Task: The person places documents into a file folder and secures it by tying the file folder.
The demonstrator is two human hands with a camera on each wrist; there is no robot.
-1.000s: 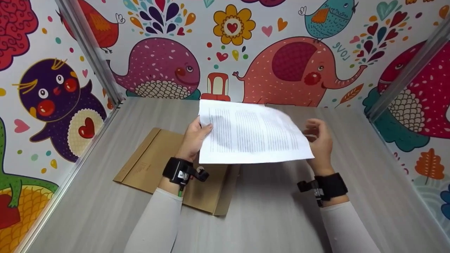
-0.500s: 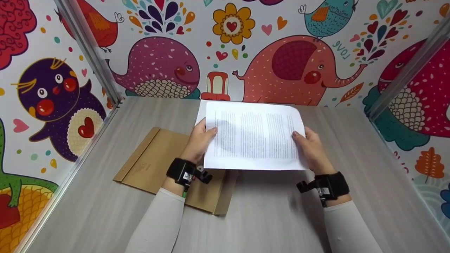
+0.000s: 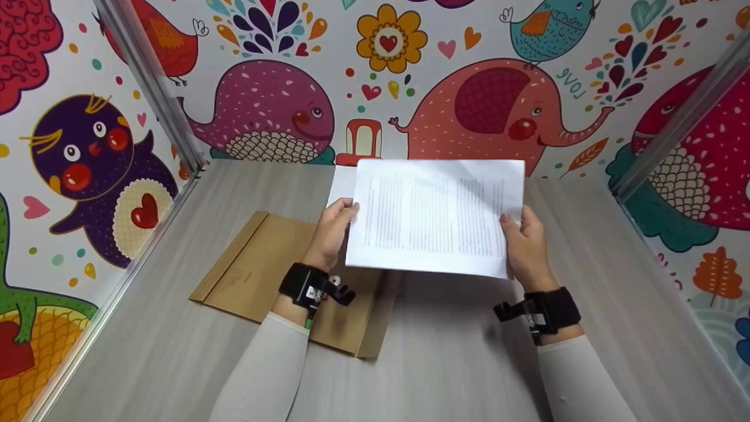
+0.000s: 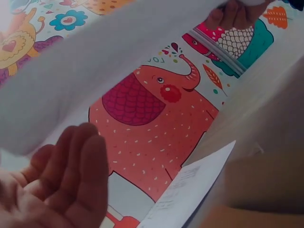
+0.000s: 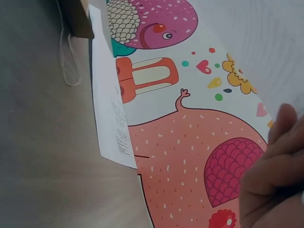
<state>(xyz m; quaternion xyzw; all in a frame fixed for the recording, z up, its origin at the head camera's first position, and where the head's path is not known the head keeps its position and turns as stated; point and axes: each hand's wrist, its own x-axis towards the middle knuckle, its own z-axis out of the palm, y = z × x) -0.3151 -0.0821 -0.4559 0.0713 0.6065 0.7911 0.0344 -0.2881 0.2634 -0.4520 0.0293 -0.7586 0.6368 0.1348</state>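
Note:
Printed paper (image 3: 433, 217), one sheet or a thin stack, is held up above the table in the head view. My right hand (image 3: 527, 252) pinches its right edge, thumb on the front. At the left edge my left hand (image 3: 331, 231) holds it with the thumb and fingertips. The left wrist view shows the paper's blank underside (image 4: 95, 61) over the left fingers. Beneath the left forearm lies a brown kraft document envelope (image 3: 345, 316), partly covered by arm and paper. Behind the raised paper, another white sheet (image 3: 341, 186) lies at the table's back, mostly hidden.
The grey wood-grain table (image 3: 457, 363) is bordered by walls with cartoon animals (image 3: 275, 111). Metal corner posts (image 3: 149, 88) stand at both sides. A thin white string (image 5: 70, 71) hangs by the brown envelope in the right wrist view.
My right hand came from beside the paper to grip its right edge. The paper has since tilted up and shifted slightly right, standing flatter. The other sheet's corner now shows behind it.

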